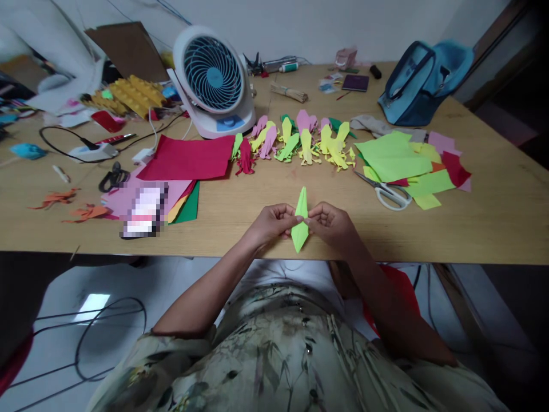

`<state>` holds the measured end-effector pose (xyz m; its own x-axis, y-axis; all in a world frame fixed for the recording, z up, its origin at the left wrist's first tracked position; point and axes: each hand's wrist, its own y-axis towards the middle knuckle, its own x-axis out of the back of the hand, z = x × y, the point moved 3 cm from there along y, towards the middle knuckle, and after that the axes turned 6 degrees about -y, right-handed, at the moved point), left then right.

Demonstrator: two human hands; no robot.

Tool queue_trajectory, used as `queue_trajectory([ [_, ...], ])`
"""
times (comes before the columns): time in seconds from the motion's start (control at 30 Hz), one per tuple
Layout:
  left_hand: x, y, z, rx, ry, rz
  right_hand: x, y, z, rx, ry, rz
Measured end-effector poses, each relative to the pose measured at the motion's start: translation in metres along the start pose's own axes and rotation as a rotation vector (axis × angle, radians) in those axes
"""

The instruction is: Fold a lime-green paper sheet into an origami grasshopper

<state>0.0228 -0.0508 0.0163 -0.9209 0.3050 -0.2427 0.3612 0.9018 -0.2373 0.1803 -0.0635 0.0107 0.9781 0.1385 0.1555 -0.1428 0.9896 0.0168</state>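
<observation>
Head view: left hand (277, 222) pinching left side of folded light-green paper (301, 236) between thumb and fingers; right hand (333, 222) pinching its right side, thumbs nearly meeting at middle. Folded paper pointing lengthwise away from person, sitting near front edge of wooden table (240, 203). Beyond hands, folded paper figures (306, 146) lying in row. White-handled scissors (382, 187) lying to right, beside light-green sheets (394, 155); red sheet (189, 157) lying to left, white fan (246, 111) standing behind.
</observation>
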Motion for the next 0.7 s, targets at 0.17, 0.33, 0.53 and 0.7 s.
queue_trajectory([
  [0.17, 0.0, 0.004, 0.0, 0.016, 0.048, 0.036, 0.0, 0.001, -0.004, 0.031, -0.035, -0.006],
  [0.33, -0.001, 0.005, -0.003, -0.098, 0.043, 0.006, -0.002, 0.002, -0.008, -0.002, 0.015, -0.025],
  [0.53, 0.006, 0.008, -0.012, -0.267, -0.03, -0.215, -0.014, -0.015, -0.011, -0.042, -0.077, 0.217],
  [0.7, 0.005, 0.004, -0.019, -0.295, -0.035, -0.218, -0.018, -0.024, -0.009, -0.048, -0.075, 0.234],
])
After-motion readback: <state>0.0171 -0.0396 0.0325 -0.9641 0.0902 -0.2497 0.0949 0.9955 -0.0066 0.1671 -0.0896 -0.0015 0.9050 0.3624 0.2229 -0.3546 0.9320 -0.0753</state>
